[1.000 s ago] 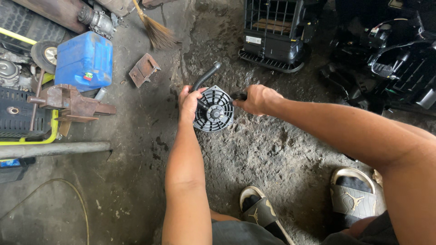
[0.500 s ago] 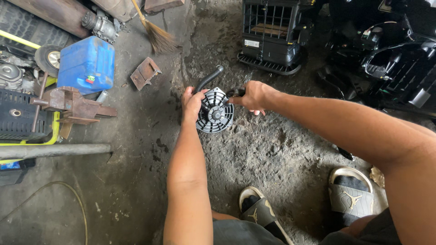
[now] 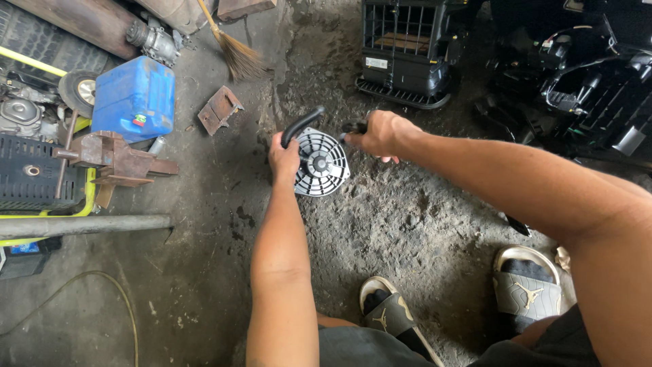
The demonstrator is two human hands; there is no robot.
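The left hand is closed around a curved black hose, fingers wrapped over its lower end, and presses against the left rim of a round white blower fan wheel that sits on the dirty concrete floor just to its right. The right hand is curled into a fist around a dark tool handle, whose tip points at the upper edge of the fan wheel; what kind of tool it is cannot be told. Both forearms reach forward and down, the left one straight from below, the right one coming in from the lower right across the frame. Beyond the right hand stands a black plastic housing. Well left of the left hand lie a rusty metal bracket, a blue plastic canister and a rusty vise. Below the arms, two feet in sandals rest on the floor.
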